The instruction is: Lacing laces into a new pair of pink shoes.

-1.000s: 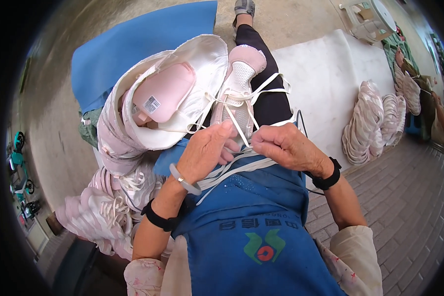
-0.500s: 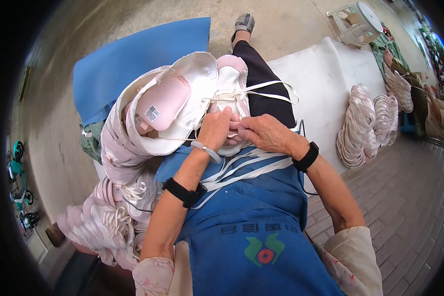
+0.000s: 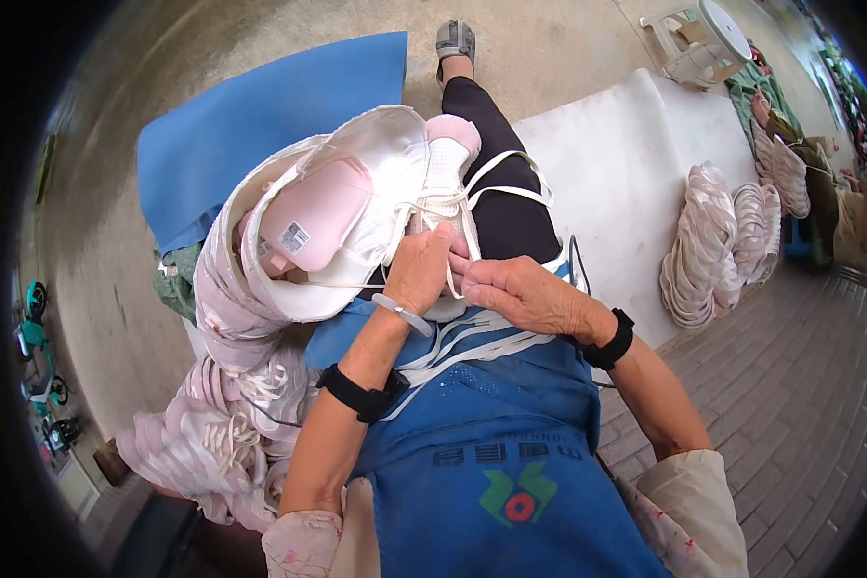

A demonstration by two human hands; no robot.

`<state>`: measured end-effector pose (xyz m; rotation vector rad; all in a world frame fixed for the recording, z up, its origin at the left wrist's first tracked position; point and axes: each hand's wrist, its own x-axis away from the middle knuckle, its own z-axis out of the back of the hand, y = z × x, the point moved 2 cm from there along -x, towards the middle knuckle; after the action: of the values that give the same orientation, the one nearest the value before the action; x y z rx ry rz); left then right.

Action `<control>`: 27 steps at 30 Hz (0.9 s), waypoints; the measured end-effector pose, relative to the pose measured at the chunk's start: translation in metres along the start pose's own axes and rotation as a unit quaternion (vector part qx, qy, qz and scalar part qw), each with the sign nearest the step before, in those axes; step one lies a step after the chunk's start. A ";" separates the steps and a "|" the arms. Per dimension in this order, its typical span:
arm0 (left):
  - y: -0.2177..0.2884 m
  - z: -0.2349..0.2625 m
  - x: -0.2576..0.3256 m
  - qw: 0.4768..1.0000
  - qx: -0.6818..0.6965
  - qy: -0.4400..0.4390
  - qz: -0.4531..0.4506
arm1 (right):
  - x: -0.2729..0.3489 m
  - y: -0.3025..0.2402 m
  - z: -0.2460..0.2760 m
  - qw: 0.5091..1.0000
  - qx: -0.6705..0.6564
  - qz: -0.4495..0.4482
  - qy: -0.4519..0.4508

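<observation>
A pink-and-white shoe upper [image 3: 447, 164] lies over my lap, its toe pointing away from me. Its white shoelace [image 3: 517, 188] runs through the eyelets and loops out over my black trouser leg. My left hand [image 3: 420, 272] is closed at the near end of the upper, thumb and fingers around its edge. Close against it, my right hand [image 3: 520, 297] pinches the lace, with its fingertips partly hidden. Several loose white laces [image 3: 482, 339] lie across my blue apron [image 3: 472, 414], just below both hands.
Stacked pink-and-white uppers [image 3: 223, 289] stand left of my hands, with a laced pile [image 3: 197, 438] below. A blue sheet [image 3: 270, 111] lies beyond. On the right are a white sheet [image 3: 597, 183], bundled uppers [image 3: 700, 246], a white stool [image 3: 708, 43] and another person [image 3: 857, 226].
My right hand has shifted slightly down, and the lace between the hands now stretches in a longer line. The loop over my leg has drawn in a little toward the left.
</observation>
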<state>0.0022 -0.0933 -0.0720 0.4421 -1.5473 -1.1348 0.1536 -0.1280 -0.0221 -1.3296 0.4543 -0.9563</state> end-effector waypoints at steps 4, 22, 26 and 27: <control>-0.001 -0.001 0.006 0.993 0.092 -0.034 0.071 | 0.011 -0.004 -0.032 0.995 0.080 0.007 -0.052; 0.039 -0.001 0.074 0.985 -0.092 -0.101 -0.101 | 0.024 -0.021 0.001 0.943 -0.218 -0.236 0.083; 0.057 -0.017 0.105 0.954 -0.143 -0.101 -0.243 | -0.005 -0.026 -0.017 0.760 -0.593 -0.256 0.076; 0.058 -0.015 0.108 0.940 -0.197 -0.134 -0.244 | -0.011 -0.034 -0.016 0.732 -0.616 -0.268 0.112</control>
<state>-0.0021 -0.1561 0.0338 0.4200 -1.4220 -1.9144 0.1238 -0.1276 0.0041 -2.6755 1.0263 -1.3586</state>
